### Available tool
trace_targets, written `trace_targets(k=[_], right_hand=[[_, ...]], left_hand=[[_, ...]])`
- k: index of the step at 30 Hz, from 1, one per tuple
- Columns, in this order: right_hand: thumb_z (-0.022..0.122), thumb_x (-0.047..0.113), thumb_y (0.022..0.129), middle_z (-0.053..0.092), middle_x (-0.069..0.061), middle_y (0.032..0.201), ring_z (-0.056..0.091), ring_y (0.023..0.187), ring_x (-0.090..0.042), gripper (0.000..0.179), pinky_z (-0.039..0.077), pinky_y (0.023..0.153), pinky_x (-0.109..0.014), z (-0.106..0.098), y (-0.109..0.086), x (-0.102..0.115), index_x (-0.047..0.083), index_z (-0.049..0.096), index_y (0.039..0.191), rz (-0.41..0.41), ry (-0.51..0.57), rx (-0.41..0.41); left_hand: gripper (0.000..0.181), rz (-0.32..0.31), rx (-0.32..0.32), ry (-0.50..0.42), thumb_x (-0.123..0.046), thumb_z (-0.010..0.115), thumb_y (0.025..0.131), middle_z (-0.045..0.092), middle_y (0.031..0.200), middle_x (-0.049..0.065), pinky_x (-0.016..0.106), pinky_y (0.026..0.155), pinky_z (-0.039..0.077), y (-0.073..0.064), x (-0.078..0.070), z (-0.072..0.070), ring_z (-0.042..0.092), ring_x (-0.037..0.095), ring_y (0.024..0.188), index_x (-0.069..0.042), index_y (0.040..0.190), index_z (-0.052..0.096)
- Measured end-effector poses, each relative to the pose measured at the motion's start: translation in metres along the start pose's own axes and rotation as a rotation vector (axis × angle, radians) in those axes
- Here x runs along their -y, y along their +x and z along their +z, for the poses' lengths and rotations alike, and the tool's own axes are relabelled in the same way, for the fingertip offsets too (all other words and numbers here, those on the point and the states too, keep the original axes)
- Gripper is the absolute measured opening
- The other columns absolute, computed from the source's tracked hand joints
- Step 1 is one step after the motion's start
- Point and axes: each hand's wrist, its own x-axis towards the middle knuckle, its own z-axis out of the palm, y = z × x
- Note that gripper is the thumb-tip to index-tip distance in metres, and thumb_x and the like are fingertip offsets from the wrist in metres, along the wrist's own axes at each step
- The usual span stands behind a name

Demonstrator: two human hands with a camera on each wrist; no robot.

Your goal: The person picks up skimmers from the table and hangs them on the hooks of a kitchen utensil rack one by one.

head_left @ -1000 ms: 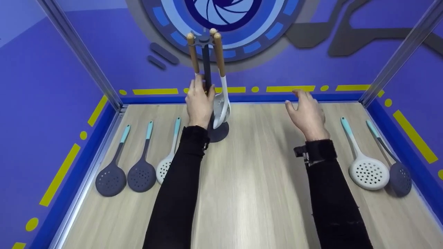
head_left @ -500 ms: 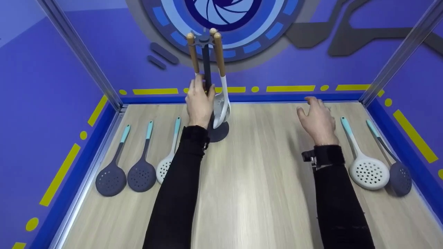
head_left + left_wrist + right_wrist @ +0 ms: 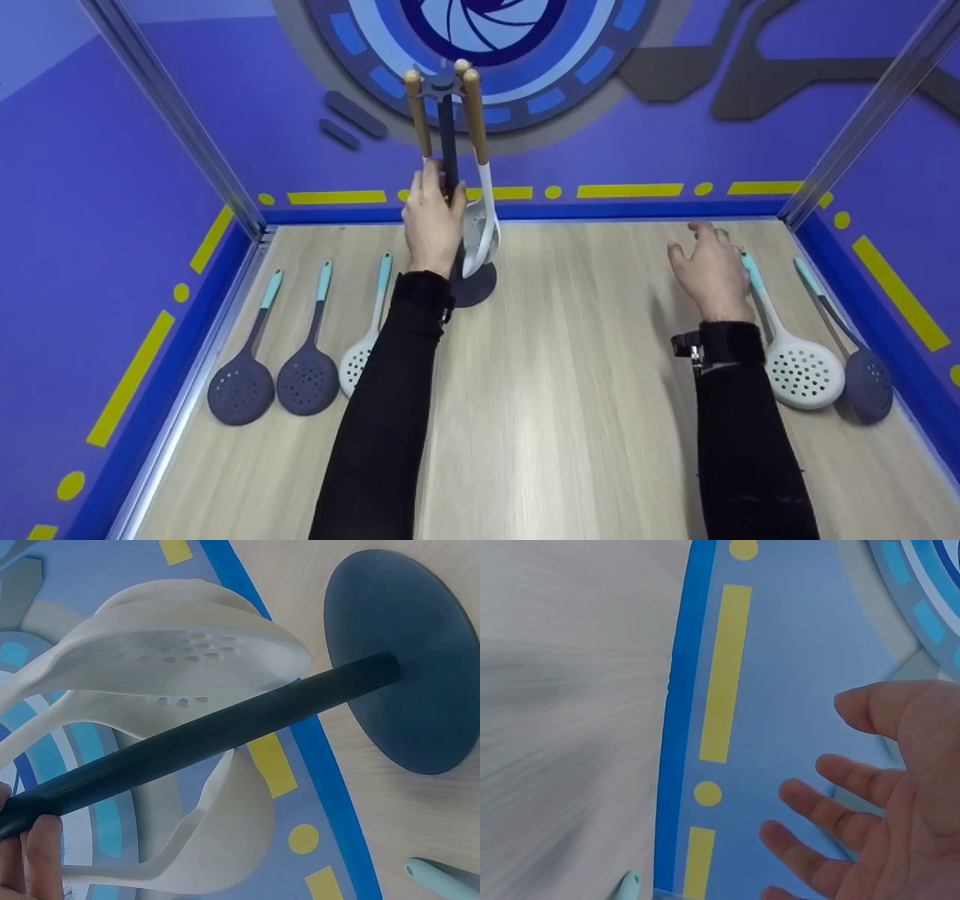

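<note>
Your right hand [image 3: 711, 274] has shifted rightward and a little toward you over the last second, while your left hand [image 3: 433, 229] has stayed put. Patterned blue-purple walls [image 3: 600, 150] rise behind and on both sides of your wooden desk [image 3: 540, 375]. Near its back edge, left of centre, the dark utensil stand [image 3: 448, 135] is upright on its round base, with white utensils [image 3: 476, 127] hanging by wooden handles around the pole. To your right lie a white skimmer [image 3: 804, 375] and, just beside it, a dark skimmer [image 3: 868, 386]; to your left, two more dark skimmers [image 3: 307, 381] and another white one [image 3: 356, 367], partly hidden by your left sleeve [image 3: 382, 420]. Your left fingers and thumb pinch the stand's pole. Your right fingers are spread and slightly bent, beside the right-hand white skimmer's turquoise handle; you cannot tell whether they touch.
</note>
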Motion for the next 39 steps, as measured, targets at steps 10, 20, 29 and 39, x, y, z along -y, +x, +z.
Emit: trace_targets(k=[10,20,29,39], right_hand=[[0.053,0.039,0.12,0.053,-0.035,0.172,0.053,0.155,-0.062,0.069,0.044,0.121,-0.087,-0.002,-0.001,-0.028,0.003,0.042,0.178,0.066,0.015,0.002],[0.05,0.041,0.12,0.048,-0.035,0.176,0.049,0.157,-0.066,0.072,0.041,0.122,-0.09,-0.006,-0.002,-0.049,0.003,0.037,0.18,0.132,0.018,0.053],[0.05,0.04,0.119,0.048,-0.036,0.174,0.048,0.156,-0.068,0.073,0.042,0.12,-0.09,-0.009,-0.004,-0.064,0.002,0.036,0.18,0.168,0.011,0.061],[0.048,0.042,0.119,0.034,-0.045,0.179,0.038,0.157,-0.077,0.079,0.039,0.123,-0.091,-0.013,-0.008,-0.081,-0.004,0.029,0.18,0.215,-0.019,0.112]], left_hand=[[0.043,0.009,0.008,-0.004,-0.028,0.072,0.12,0.074,0.136,0.017,0.05,0.105,0.071,-0.001,0.001,0.0,0.083,0.038,0.124,-0.008,0.157,0.064],[0.043,0.018,-0.004,0.002,-0.028,0.073,0.119,0.074,0.137,0.018,0.051,0.105,0.071,-0.001,0.001,0.001,0.083,0.04,0.124,-0.007,0.156,0.065],[0.042,0.021,-0.008,-0.002,-0.026,0.074,0.119,0.074,0.134,0.017,0.051,0.102,0.072,0.0,0.002,0.001,0.083,0.039,0.121,-0.007,0.155,0.065],[0.042,0.016,0.0,-0.023,-0.025,0.074,0.119,0.074,0.134,0.018,0.051,0.103,0.071,0.0,0.002,0.002,0.082,0.042,0.122,-0.006,0.156,0.065]])
